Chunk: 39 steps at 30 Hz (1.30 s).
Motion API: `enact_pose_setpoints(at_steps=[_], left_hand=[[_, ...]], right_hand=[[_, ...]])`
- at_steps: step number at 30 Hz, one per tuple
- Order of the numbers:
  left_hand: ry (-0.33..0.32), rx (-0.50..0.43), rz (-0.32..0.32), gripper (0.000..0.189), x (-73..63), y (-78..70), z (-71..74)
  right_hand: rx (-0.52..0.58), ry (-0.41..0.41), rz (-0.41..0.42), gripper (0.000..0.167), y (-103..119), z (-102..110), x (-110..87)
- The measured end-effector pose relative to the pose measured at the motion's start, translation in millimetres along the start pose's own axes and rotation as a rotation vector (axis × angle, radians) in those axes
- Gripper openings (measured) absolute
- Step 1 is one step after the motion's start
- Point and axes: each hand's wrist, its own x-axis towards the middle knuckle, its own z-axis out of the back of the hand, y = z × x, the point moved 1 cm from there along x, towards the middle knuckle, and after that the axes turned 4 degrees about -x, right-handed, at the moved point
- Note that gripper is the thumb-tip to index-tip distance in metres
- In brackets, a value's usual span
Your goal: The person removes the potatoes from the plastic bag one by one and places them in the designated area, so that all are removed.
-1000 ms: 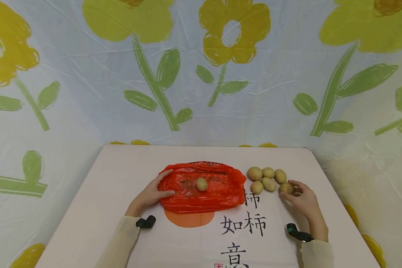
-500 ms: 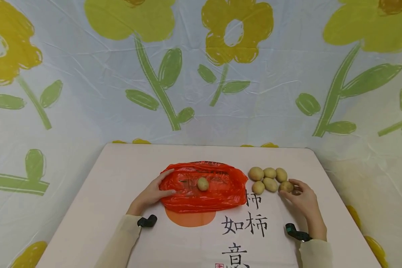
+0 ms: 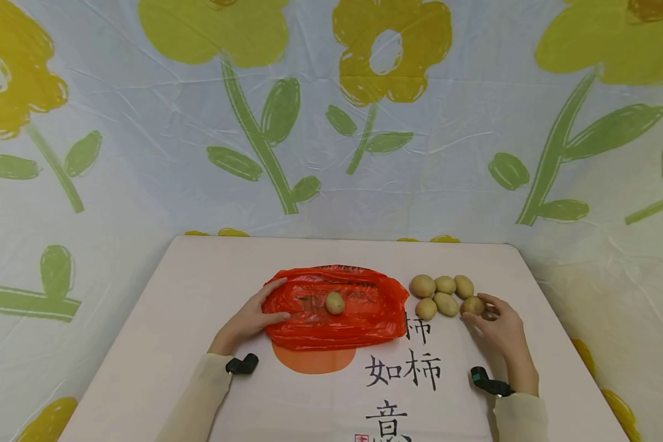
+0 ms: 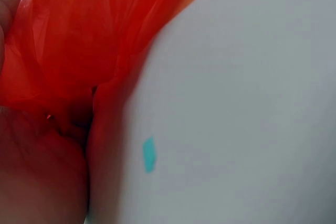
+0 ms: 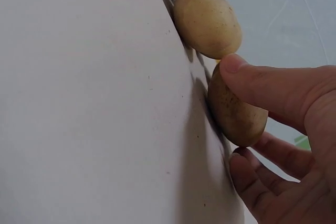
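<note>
A red plastic bag (image 3: 337,336) lies spread low on the table, its rim raised around a single potato (image 3: 335,303). My left hand (image 3: 250,320) holds the bag's left side, thumb and fingers on the crumpled plastic; in the left wrist view the red film (image 4: 89,35) covers part of the hand. To the right, my right hand (image 3: 500,325) has its thumb and fingers about a potato (image 5: 236,108) at the near right end of a group. Its thumb presses one side of that potato. A neighbouring potato (image 5: 207,19) sits just beyond the thumb tip.
Several potatoes (image 3: 447,304) form two short rows right of the bag. The pale tablecloth (image 3: 210,258) bears black characters (image 3: 402,368) and an orange printed shape (image 3: 315,362). A flower-patterned sheet (image 3: 420,147) hangs behind the table.
The head view has shifted slightly. Both hands stay almost where they were, the left at the bag and the right at the same potato.
</note>
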Motion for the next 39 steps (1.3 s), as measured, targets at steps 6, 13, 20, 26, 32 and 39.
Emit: enact_pose_setpoints(at_steps=[6,13,20,26,32,39], left_hand=[[-0.013,0.000,0.000,0.083,-0.4,-0.1,-0.1],[-0.007,-0.006,-0.004,0.084,-0.9,0.7,-0.4],[-0.001,-0.006,-0.018,0.082,-1.7,1.5,-0.8],[0.004,-0.016,-0.014,0.082,-1.2,0.5,-0.4],[0.002,-0.018,-0.010,0.083,-1.2,0.0,0.2],[0.002,-0.019,-0.016,0.083,-0.2,1.0,0.2]], right_hand=[[-0.008,0.036,0.026,0.073,4.2,2.9,-0.7],[-0.004,0.035,0.043,0.070,5.5,2.4,-1.0],[0.011,0.020,0.066,0.066,3.6,1.1,-3.3],[0.015,0.021,0.066,0.065,4.4,0.7,-4.0],[0.018,0.021,0.075,0.066,5.5,0.0,-3.1],[0.028,0.017,0.073,0.065,7.7,0.9,-4.2]])
